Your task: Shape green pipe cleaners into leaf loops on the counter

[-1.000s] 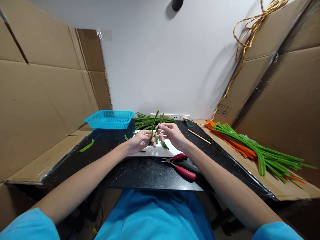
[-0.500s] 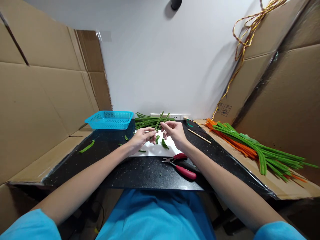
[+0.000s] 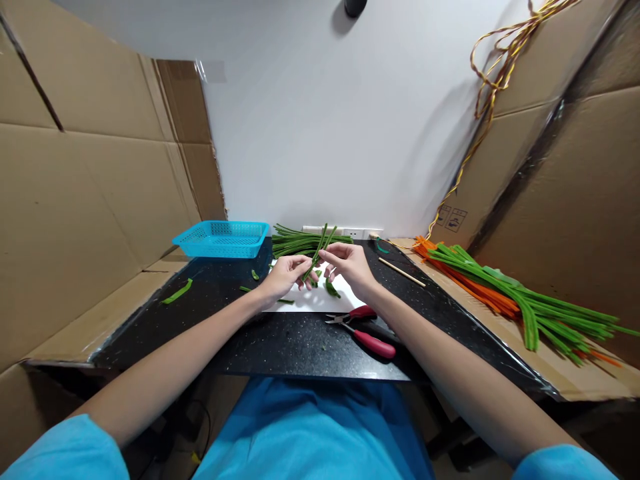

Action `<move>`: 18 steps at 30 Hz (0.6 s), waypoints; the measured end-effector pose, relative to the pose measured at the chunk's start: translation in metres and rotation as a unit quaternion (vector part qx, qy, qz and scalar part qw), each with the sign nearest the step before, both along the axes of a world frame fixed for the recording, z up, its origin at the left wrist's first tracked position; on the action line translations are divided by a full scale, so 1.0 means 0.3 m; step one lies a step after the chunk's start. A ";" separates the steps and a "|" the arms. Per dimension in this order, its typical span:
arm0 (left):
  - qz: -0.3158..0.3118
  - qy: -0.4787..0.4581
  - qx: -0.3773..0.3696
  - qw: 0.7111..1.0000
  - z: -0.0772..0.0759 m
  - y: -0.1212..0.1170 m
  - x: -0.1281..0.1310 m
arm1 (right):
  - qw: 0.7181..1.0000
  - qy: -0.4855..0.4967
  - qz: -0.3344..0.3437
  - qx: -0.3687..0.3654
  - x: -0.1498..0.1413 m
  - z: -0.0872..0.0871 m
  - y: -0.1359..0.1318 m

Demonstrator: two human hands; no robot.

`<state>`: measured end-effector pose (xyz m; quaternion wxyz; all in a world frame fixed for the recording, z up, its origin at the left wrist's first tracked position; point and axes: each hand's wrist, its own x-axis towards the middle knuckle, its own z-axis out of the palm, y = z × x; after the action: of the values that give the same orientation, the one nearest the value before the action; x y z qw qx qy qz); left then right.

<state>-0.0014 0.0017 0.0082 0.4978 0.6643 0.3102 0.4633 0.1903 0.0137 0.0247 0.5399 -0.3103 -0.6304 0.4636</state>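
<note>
Over a white sheet of paper (image 3: 305, 305) my two hands come together at a pair of thin green pipe cleaners (image 3: 325, 239). My left hand (image 3: 286, 279) pinches their lower part between thumb and fingers. From the other side, the thumb and fingertips of my right hand (image 3: 353, 268) close on the same stems; the exact contact is partly hidden. Short bent green pieces, one of them a curled leaf-like piece (image 3: 331, 288), lie on the paper below. Red-handled cutting pliers (image 3: 374, 343) rest on the black tabletop, jaws pointing left, near my right forearm.
Behind my hands lies a bundle of green pipe cleaners (image 3: 290, 241). A blue basket (image 3: 220, 250) stands back left, and a loose green strip (image 3: 177, 292) lies before it. Rightward are a wooden stick (image 3: 401, 272) and green and orange pipe cleaners (image 3: 555, 317) on cardboard. Cardboard walls (image 3: 100, 180) flank the table.
The held stems now cross closer together and slant between both hands, with their lower ends showing beneath my left fingers. My hands have shifted only slightly.
</note>
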 end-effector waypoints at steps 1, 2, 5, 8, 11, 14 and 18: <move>0.000 0.001 0.006 1.000 -0.001 0.001 -0.001 | 1.000 -0.004 0.005 -0.003 0.000 0.000 -0.001; 0.000 0.003 0.011 1.000 -0.001 0.000 -0.001 | 1.000 -0.008 0.010 -0.005 0.000 0.000 -0.002; 0.000 0.020 0.015 1.000 0.000 -0.004 -0.001 | 1.000 -0.013 0.012 -0.007 -0.004 0.001 -0.005; 0.011 0.027 0.017 0.999 0.003 -0.008 0.001 | 1.000 -0.012 0.004 -0.002 -0.007 0.004 -0.007; 0.010 0.015 0.012 1.000 0.004 -0.008 0.000 | 1.000 -0.010 -0.001 0.001 -0.006 0.006 -0.008; -0.002 0.012 0.008 1.000 0.008 -0.006 -0.006 | 1.000 -0.001 0.009 -0.003 -0.003 0.005 -0.008; -0.014 0.008 0.010 1.000 0.014 -0.006 -0.016 | 0.999 0.012 0.038 0.003 -0.001 0.006 -0.008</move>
<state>-0.0062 -0.0002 0.0125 0.4950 0.6773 0.2997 0.4543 0.1899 0.0114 0.0266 0.5301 -0.2791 -0.6365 0.4858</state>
